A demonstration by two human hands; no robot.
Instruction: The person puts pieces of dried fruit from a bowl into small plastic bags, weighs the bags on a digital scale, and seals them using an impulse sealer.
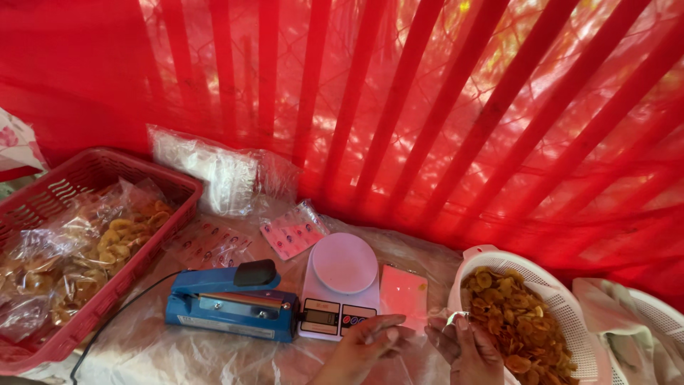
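left hand [367, 346] and right hand [463, 346] meet low at the bench [178, 353] edge, fingers [390, 332] pinching a thin clear bag [436, 319] between them, just in front of the scale [340, 285] and touching the rim of the white mesh basket [556, 299]. both hands closed on the film; bag looks empty, though its mouth is hard to make out.

risks, judged: film is slick and limp, so it could slip from the pinch or fold shut. fried chips [516, 317], curled, brittle and golden, are heaped high and could spill over the rim if the basket is nudged. crinkled plastic sheet covering the bench gives little grip.

blue heat sealer [231, 299]: boxy metal, black knob, cord trailing left. scale: glossy white, round pan. red slotted crate [107, 185] holds filled bags.
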